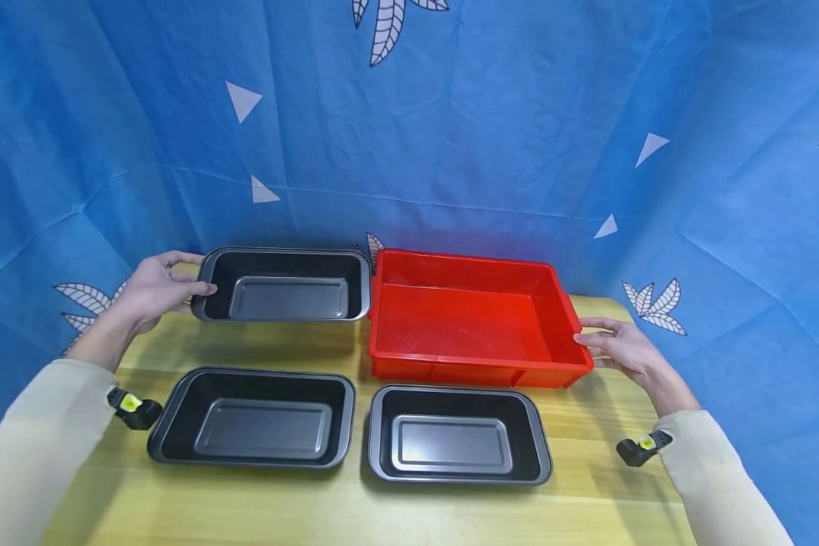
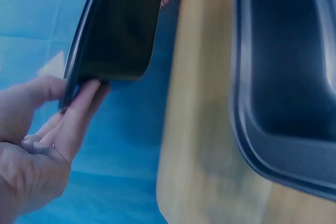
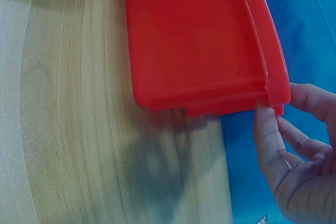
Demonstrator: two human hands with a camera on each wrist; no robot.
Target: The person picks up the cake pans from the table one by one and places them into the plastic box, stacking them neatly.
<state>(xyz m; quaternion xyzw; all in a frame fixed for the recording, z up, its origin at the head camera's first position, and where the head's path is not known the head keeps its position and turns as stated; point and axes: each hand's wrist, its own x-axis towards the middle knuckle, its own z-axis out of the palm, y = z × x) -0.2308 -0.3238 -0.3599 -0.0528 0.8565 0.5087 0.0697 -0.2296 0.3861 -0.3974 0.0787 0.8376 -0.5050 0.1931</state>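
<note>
My left hand (image 1: 152,294) pinches the left end rim of a dark loaf pan (image 1: 290,297), thumb on the rim's near side and fingers beneath. The left wrist view shows that pan (image 2: 118,30) off the table. At the other side, my right hand (image 1: 619,350) grips the right end rim of a red plastic tray (image 1: 457,322) between thumb and fingers. In the right wrist view the tray (image 3: 197,40) overhangs the table's far edge and seems slightly raised; its underside is hidden. Both held containers have nothing inside, and their neighbouring ends nearly meet.
Two more dark loaf pans lie nearer me on the wooden table (image 1: 246,504): one at the left (image 1: 262,428), one right of centre (image 1: 452,446). A blue patterned cloth (image 1: 450,136) hangs behind the table and along its sides.
</note>
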